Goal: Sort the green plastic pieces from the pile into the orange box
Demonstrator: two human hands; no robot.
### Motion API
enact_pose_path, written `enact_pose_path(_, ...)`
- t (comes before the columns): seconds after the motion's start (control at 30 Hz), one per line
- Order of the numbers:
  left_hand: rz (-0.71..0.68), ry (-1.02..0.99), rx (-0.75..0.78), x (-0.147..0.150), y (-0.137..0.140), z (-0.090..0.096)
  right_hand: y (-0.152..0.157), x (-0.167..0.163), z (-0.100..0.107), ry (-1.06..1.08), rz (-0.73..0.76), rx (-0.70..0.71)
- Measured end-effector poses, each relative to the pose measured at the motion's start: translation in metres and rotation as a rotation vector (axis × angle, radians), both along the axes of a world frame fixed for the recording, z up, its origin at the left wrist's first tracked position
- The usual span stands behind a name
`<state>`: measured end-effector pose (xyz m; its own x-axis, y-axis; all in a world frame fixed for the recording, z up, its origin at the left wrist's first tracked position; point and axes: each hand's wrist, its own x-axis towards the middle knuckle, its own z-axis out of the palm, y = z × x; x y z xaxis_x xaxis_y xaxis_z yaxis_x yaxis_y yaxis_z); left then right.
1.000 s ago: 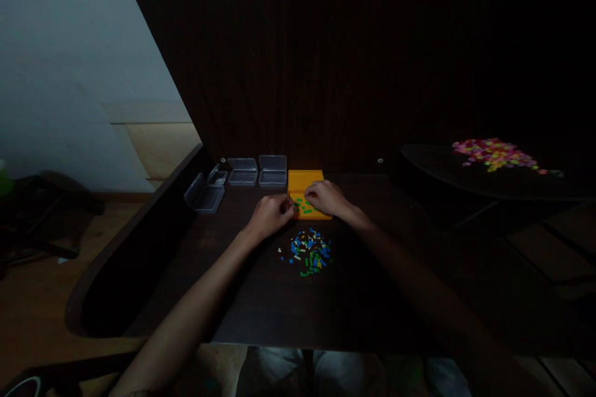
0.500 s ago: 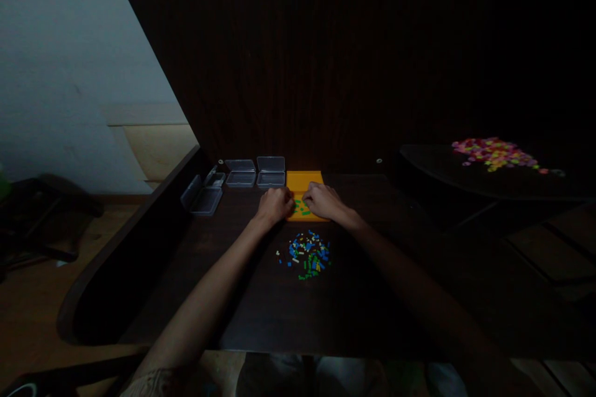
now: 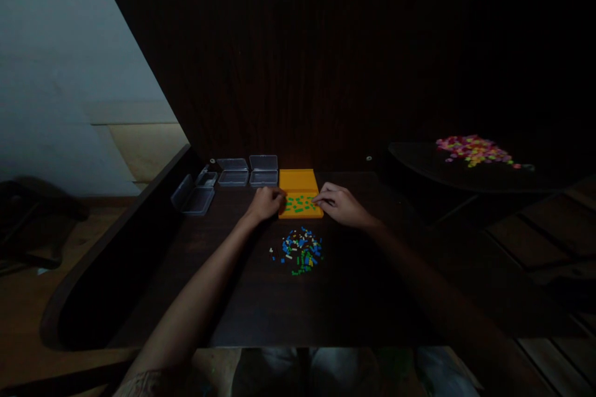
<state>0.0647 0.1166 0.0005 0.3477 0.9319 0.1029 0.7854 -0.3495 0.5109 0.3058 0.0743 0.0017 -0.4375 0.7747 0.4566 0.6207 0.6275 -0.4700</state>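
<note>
An open yellow plastic box (image 3: 298,180) lies on the dark desk, lid tilted back, with several small green bricks (image 3: 298,210) spread across its base. At its left edge is my left hand (image 3: 266,203), fingers curled and closed against the rim. My right hand (image 3: 343,206) reaches in over the right edge; its thumb and fingertips come together beside the green bricks, and whatever is between them is too small to make out. Nearer to me lies a loose heap of tiny blue, green, white and yellow bricks (image 3: 302,251).
Several clear plastic cases with raised lids, such as this case (image 3: 264,178), stand along the back left of the desk (image 3: 251,316). A dark panel (image 3: 298,62) rises behind. On a side shelf at right sits a pile of pink, red and yellow pieces (image 3: 475,150).
My right hand has drawn back rightward from over the box, and my left hand has shifted slightly outward, uncovering more green bricks. The whole view has shifted a little.
</note>
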Motion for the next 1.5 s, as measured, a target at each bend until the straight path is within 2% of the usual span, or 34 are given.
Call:
enact_pose_path(0.13, -0.078, -0.202, 0.038, -0.009, -0.009, 0.0, -0.023, 0.001, 0.001, 0.011, 0.139, -0.035)
enact_pose_path(0.23, -0.188, -0.271, 0.047, -0.014, -0.029, 0.003, -0.042, -0.003, 0.002, -0.018, 0.263, -0.121)
enact_pose_path(0.4, -0.531, -0.206, -0.014, -0.017, -0.075, 0.008, -0.067, -0.012, -0.004, -0.007, 0.429, -0.221)
enact_pose_path(0.53, -0.669, -0.125, -0.031, -0.018, -0.095, 0.003, -0.077, -0.015, -0.007, -0.033, 0.452, -0.255)
enact_pose_path(0.73, -0.662, -0.076, 0.03, -0.018, -0.101, -0.003, -0.082, -0.017, -0.007, -0.119, 0.405, -0.255)
enact_pose_path(0.9, -0.674, -0.063, 0.041, -0.018, -0.103, -0.001, -0.081, -0.021, -0.009, -0.185, 0.421, -0.306)
enact_pose_path(1.07, -0.667, 0.032, 0.068, -0.017, -0.104, -0.002, -0.082, -0.023, -0.006, -0.232, 0.401, -0.317)
enact_pose_path(1.27, -0.652, 0.073, 0.074, -0.017, -0.104, -0.002, -0.083, -0.021, -0.009, -0.184, 0.386, -0.289)
enact_pose_path(1.5, -0.641, 0.103, 0.114, -0.015, -0.105, -0.001, -0.078, -0.016, -0.015, 0.005, 0.409, -0.251)
